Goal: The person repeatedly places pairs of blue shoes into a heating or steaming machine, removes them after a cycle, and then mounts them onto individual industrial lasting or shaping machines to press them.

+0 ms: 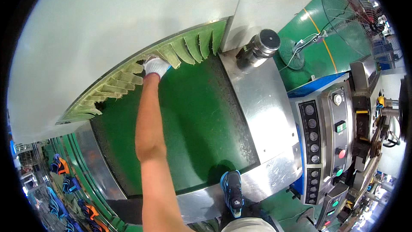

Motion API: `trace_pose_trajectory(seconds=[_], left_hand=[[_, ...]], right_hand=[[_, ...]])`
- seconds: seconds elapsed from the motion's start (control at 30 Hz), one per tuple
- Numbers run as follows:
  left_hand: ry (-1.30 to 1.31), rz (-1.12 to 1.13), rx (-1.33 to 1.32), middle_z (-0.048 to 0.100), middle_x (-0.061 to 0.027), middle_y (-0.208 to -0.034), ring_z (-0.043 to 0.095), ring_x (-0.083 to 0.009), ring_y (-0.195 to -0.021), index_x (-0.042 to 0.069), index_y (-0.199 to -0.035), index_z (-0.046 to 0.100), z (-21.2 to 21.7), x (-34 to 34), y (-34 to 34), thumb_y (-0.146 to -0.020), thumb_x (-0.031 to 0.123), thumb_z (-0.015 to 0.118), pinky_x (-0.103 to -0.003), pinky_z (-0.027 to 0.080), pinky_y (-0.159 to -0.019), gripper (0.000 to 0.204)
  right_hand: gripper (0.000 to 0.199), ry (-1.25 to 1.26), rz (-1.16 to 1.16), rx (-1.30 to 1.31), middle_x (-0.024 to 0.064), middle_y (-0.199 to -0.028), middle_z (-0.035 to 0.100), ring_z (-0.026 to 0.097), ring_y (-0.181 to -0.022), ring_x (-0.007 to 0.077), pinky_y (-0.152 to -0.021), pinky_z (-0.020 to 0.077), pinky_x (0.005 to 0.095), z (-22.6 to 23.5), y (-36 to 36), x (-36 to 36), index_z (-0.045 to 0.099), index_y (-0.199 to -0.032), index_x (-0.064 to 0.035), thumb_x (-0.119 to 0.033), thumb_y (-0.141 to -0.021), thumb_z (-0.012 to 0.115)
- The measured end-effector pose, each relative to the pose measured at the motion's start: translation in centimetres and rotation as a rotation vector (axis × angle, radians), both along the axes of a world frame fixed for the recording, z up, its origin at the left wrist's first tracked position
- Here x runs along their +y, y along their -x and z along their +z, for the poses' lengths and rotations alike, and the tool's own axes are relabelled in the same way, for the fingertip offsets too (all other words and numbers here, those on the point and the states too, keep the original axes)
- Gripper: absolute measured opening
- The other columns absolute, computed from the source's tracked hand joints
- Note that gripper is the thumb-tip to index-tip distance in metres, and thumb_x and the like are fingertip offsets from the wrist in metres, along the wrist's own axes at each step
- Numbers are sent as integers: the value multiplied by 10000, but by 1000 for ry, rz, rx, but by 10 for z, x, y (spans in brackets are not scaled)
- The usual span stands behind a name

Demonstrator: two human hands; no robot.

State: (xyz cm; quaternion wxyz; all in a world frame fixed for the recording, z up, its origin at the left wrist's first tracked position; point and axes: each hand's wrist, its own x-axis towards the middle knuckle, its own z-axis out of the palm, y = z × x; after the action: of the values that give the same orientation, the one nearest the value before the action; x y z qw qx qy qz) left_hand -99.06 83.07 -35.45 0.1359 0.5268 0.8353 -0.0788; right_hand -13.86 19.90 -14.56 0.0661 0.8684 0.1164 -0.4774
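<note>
My left hand (156, 66), in a white glove, is stretched far out over a dark green conveyor belt (201, 120). It reaches the row of pale green curtain flaps (180, 51) at the mouth of a big white machine housing (107, 21). The fingers are pushed in among the flaps, so whether they hold anything is hidden. A blue and black sports shoe (232, 192) stands at the belt's near steel edge. My right hand is out of the picture.
A steel side plate (262, 103) flanks the belt on the right, with a metal cylinder (264, 45) at its far end. Beyond it is a control panel (312, 133) with knobs and buttons. A wire-caged fan (352, 8) stands at upper right. Several colourful shoes (60, 165) sit on racks at lower left.
</note>
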Motion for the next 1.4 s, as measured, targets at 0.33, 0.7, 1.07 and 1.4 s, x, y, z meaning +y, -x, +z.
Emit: trace_pose_trajectory(seconds=[0.33, 0.7, 1.07, 1.4], left_hand=[[-693, 249, -427, 633, -183, -1148, 616, -391, -1106, 76, -1170, 616, 10, -125, -117, -667, 314, 889, -490, 510, -944, 620], [-316, -18, -531, 699, -202, -1088, 669, -393, -1024, 38, -1112, 650, 128, -287, -262, -698, 283, 830, -491, 534, -908, 513], [-160, -1344, -685, 676, -203, -1040, 640, -397, -957, 27, -1140, 654, 374, -208, -516, -746, 187, 816, -465, 528, -850, 455], [-544, -1145, -746, 585, -221, -1372, 570, -357, -1288, 1, -1383, 547, 373, -15, -775, -899, 270, 751, -418, 445, -1103, 590]], right_hand=[[508, -402, 293, 70, 125, -1164, 694, 670, -942, 216, -782, 572, 376, -102, 9, 122, 554, -1351, 24, -218, -926, 694], [678, -816, 1114, 234, 264, -1344, 614, 596, -1260, 412, -1065, 474, 429, 11, 175, 285, 528, -1418, 14, -265, -849, 769], [677, -1153, 1082, 456, 244, -1092, 690, 688, -965, 389, -861, 551, 445, 121, 106, 363, 527, -1378, -43, -367, -828, 754], [674, -1193, -904, 1298, 166, -1242, 701, 721, -1054, 278, -940, 594, 423, 106, -90, 239, 522, -1412, 51, -51, -799, 786]])
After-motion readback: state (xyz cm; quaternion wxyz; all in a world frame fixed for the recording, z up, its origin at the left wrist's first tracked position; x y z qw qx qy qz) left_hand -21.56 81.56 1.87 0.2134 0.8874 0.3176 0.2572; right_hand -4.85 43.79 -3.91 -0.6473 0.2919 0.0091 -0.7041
